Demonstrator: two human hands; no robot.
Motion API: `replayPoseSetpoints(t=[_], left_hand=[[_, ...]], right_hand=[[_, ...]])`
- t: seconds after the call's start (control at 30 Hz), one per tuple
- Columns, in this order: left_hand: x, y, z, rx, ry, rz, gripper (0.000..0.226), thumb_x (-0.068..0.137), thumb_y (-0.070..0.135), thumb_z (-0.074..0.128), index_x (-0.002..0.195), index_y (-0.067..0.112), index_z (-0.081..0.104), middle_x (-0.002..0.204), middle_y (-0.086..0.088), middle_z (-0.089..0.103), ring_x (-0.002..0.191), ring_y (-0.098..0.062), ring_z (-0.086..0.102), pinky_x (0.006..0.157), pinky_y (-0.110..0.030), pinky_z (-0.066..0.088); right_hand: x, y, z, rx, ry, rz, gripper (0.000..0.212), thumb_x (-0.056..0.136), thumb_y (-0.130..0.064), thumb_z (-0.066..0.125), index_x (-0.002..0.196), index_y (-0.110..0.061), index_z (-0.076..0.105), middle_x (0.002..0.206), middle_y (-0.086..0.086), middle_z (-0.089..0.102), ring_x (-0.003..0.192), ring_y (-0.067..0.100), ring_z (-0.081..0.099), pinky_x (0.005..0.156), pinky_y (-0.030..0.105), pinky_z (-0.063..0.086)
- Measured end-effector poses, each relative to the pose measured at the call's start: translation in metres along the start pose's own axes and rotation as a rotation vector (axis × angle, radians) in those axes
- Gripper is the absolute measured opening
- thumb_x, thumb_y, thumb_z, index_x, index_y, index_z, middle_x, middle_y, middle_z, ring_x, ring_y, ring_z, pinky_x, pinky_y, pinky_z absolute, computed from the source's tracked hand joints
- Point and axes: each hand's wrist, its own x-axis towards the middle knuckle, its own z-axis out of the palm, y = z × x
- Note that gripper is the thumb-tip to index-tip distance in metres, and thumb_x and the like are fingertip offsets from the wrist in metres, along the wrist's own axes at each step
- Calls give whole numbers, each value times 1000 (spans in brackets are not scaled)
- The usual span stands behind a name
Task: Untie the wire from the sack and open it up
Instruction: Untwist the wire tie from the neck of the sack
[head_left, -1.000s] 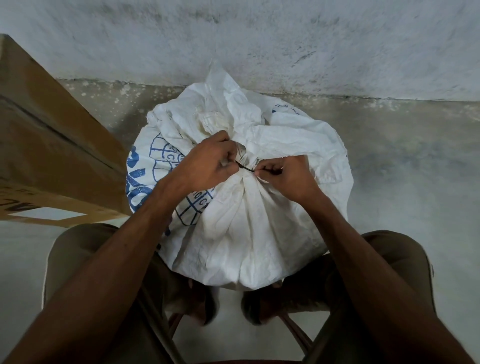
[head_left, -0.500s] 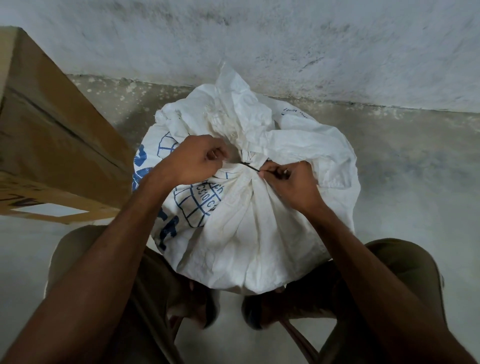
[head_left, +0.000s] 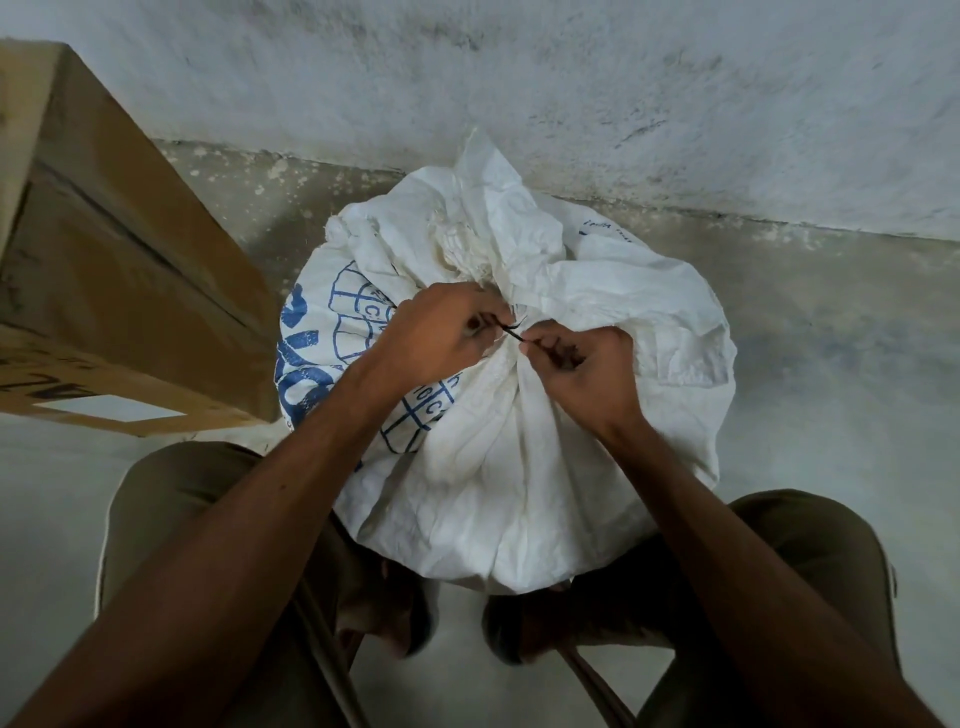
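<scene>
A full white woven sack (head_left: 519, 447) with blue print stands on the floor between my knees, its neck gathered and tied. A thin dark wire (head_left: 511, 332) wraps the neck. My left hand (head_left: 436, 332) pinches one end of the wire at the left of the knot. My right hand (head_left: 587, 369) pinches the other end just to the right. The loose top of the sack fans out behind the tie. Most of the wire is hidden by my fingers and the folds.
A large brown cardboard box (head_left: 104, 270) stands close on the left. A rough grey wall (head_left: 571, 104) rises right behind the sack. My knees (head_left: 171, 499) and feet (head_left: 405, 623) frame the sack on the concrete floor (head_left: 831, 338).
Both hands stayed at the sack's neck. My left hand shifted slightly around the knot, and the short stretch of wire between the hands changed angle.
</scene>
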Motion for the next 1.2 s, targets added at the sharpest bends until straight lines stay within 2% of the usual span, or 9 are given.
replayPoseSetpoints(t=[0.2, 0.3, 0.37, 0.5, 0.6, 0.7, 0.87, 1.03, 1.2], left_hand=[[3, 0, 4, -28, 18, -97, 18, 91, 28, 66, 103, 32, 78, 101, 13, 75, 92, -13, 68, 82, -38, 56], [7, -1, 6, 5, -23, -141, 17, 88, 28, 69, 102, 31, 77, 100, 13, 75, 92, -9, 65, 80, -34, 53], [10, -2, 7, -24, -96, -167, 18, 85, 24, 72, 101, 29, 79, 95, 11, 75, 89, -7, 65, 77, -30, 52], [15, -5, 7, -97, -152, -186, 18, 82, 14, 73, 97, 20, 81, 91, 4, 77, 87, -10, 70, 84, -31, 56], [14, -5, 9, -142, -105, -134, 21, 84, 10, 73, 100, 20, 81, 97, 7, 77, 85, -2, 67, 82, -16, 50], [10, -6, 13, -239, -42, -148, 22, 85, 8, 73, 100, 22, 82, 97, 10, 77, 87, -1, 68, 81, -12, 49], [10, -7, 14, -351, -50, -250, 22, 85, 7, 72, 99, 21, 82, 96, 10, 77, 78, 8, 64, 72, -4, 42], [11, -8, 19, -249, -26, -214, 21, 83, 13, 73, 96, 26, 82, 96, 13, 77, 90, -2, 68, 83, -17, 52], [8, -6, 23, -174, -44, -114, 16, 81, 19, 78, 96, 22, 80, 81, 9, 69, 81, -12, 66, 80, -32, 55]], right_hand=[[1, -2, 7, -143, -90, 40, 18, 91, -27, 72, 106, -20, 79, 59, -15, 54, 60, 7, 54, 69, 28, 53], [-4, -8, 16, -287, -88, 41, 19, 93, -34, 66, 105, -26, 77, 74, 0, 72, 78, 24, 68, 65, 25, 40], [-2, -6, 23, -341, -94, 15, 20, 94, -31, 62, 105, -24, 77, 80, 7, 74, 83, 30, 69, 64, 29, 43], [-1, -4, 32, -412, -109, -2, 20, 91, -28, 63, 86, -13, 75, 72, 11, 71, 72, 33, 69, 59, 32, 48], [3, 2, 26, -260, -100, 39, 17, 86, -16, 68, 71, -8, 69, 55, 7, 61, 57, 31, 62, 57, 29, 42], [10, 11, 21, -112, -148, 35, 10, 84, -10, 64, 75, -12, 69, 44, -11, 38, 45, 6, 43, 58, 26, 40], [8, 15, 21, -100, -163, -24, 11, 85, -8, 62, 79, -11, 70, 48, -14, 39, 48, 7, 45, 57, 28, 44], [8, 19, 24, -91, -160, -32, 17, 90, -8, 59, 76, -8, 69, 48, -13, 39, 47, 9, 46, 57, 29, 43], [8, 22, 26, -74, -187, 6, 21, 90, -10, 58, 72, -4, 65, 48, -10, 44, 47, 10, 48, 56, 24, 40]])
